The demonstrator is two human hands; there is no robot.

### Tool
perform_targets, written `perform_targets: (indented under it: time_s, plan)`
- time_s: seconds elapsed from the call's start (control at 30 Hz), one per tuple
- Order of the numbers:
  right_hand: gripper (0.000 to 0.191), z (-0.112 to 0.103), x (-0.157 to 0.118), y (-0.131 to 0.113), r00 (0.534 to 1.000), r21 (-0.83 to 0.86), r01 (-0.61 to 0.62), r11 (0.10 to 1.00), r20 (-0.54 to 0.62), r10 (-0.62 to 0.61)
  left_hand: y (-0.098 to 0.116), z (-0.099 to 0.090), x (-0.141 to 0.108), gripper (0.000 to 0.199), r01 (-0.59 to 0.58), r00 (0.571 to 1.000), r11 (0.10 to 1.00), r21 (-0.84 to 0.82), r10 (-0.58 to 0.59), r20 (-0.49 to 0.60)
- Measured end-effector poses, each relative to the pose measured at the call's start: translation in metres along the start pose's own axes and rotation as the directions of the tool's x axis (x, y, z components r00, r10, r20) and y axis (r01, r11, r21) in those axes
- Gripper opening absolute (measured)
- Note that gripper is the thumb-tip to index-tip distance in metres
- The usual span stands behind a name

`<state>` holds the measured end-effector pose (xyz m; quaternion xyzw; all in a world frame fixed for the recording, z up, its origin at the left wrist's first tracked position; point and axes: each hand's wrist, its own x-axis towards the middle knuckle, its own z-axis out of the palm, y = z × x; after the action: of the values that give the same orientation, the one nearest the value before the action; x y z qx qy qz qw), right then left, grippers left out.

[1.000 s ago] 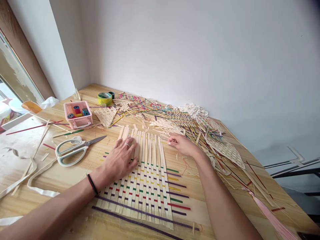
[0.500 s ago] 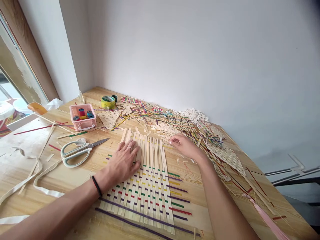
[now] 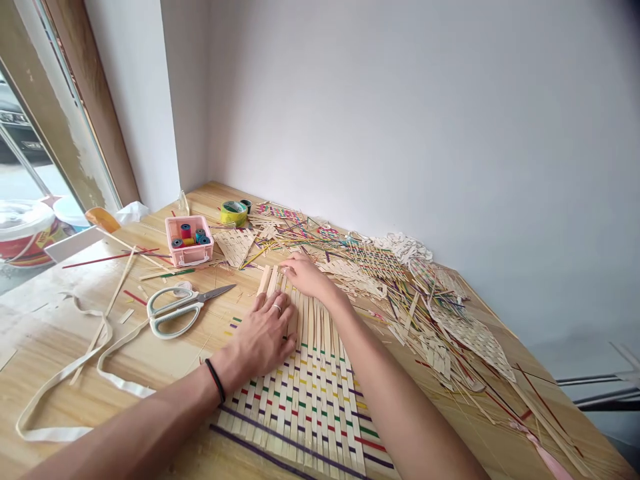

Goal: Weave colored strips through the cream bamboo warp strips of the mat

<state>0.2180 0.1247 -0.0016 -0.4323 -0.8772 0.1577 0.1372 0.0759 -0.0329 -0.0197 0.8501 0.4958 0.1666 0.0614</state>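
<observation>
A half-woven mat of pale bamboo strips (image 3: 307,400) lies on the table in front of me. Green, purple, yellow and red strips cross it, their ends sticking out at the sides. Spread flat over its left part, my left hand (image 3: 263,333) presses the lengthwise strips down, fingers extended. My right hand (image 3: 306,275) is at the far ends of these strips, thumb and fingers closed around a strip end. My right forearm covers part of the mat's right edge. Two purple strips (image 3: 260,453) run across the near end.
Scissors (image 3: 216,293) and a white ribbon (image 3: 120,381) lie at left. Behind them stand a pink box (image 3: 189,255) of thread spools and yellow tape (image 3: 233,213). Loose strips and woven pieces (image 3: 375,260) heap along the wall at back right.
My right hand has moved left, from beside the mat to the far ends of its strips, and closed there. The left hand stays on the mat. The view has shifted slightly.
</observation>
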Motion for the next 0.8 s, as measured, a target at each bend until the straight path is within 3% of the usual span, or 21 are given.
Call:
perform_targets:
  time_s: [0.27, 0.8]
  plan:
    - [0.018, 0.004, -0.002, -0.003, 0.999, 0.027, 0.038, 0.999, 0.004, -0.038, 0.0, 0.002, -0.002, 0.048, 0.001, 0.999, 1.0, -0.012, -0.002, -0.048]
    - [0.009, 0.007, 0.003, -0.007, 0.988, 0.288, -0.093, 0.953, -0.091, 0.124, -0.003, 0.008, 0.001, 0.055, 0.034, 0.986, 0.998, 0.06, -0.023, -0.164]
